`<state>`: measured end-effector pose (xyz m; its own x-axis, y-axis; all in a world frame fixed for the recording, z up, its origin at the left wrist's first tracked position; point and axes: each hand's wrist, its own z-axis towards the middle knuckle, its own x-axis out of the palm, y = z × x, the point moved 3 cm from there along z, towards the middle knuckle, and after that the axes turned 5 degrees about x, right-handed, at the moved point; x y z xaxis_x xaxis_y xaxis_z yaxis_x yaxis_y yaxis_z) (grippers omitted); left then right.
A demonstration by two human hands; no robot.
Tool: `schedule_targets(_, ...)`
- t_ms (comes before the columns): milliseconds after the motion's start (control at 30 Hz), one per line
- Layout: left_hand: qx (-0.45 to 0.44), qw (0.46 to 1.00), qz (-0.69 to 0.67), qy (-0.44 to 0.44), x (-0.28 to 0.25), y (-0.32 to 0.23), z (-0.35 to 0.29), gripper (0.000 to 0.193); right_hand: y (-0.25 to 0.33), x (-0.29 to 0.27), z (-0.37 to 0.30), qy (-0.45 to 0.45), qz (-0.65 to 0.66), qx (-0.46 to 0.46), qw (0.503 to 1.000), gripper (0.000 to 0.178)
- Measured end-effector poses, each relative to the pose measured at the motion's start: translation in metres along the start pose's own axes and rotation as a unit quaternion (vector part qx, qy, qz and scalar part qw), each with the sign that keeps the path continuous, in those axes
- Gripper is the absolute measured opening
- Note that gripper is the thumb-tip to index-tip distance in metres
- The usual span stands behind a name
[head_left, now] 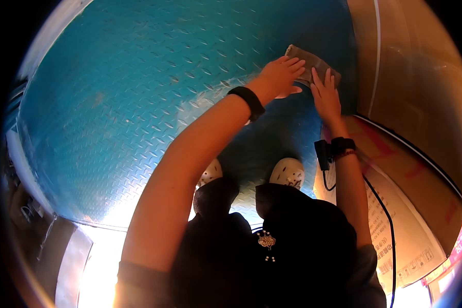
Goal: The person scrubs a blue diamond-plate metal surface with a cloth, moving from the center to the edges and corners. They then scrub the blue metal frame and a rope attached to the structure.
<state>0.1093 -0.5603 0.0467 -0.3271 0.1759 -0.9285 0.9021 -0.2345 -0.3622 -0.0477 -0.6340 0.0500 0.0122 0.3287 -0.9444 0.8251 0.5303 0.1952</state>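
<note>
A brown strip (314, 60), which might be folded cloth or cardboard, lies on the teal metal floor (154, 77) at the far right. My left hand (280, 76) rests over its left end, fingers stretched out and thumb apart. Against its near right edge, my right hand (327, 98) lays extended fingers on the strip. Neither hand visibly wraps round it. Parts of the strip are hidden under the fingers.
Large cardboard sheets or boxes (416, 66) stand along the right side. A printed carton (395, 220) is nearer, beside my right forearm. A black cable (391, 226) runs down from my right wrist device (323, 154). My light shoes (287, 172) stand below my hands.
</note>
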Motion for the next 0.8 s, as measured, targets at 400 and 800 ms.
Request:
schedule_targets(400,0.044,0.995,0.060,-0.060,0.003,-0.006,0.015,0.069,0.015,0.016,0.019,-0.136,0.057,0.130,0.980,0.063)
schedule_targets(800,0.021,0.996,0.024,-0.088,0.010,-0.014,0.059,0.076,-0.009,0.004,0.053,-0.117,0.087,0.264,0.953,0.064)
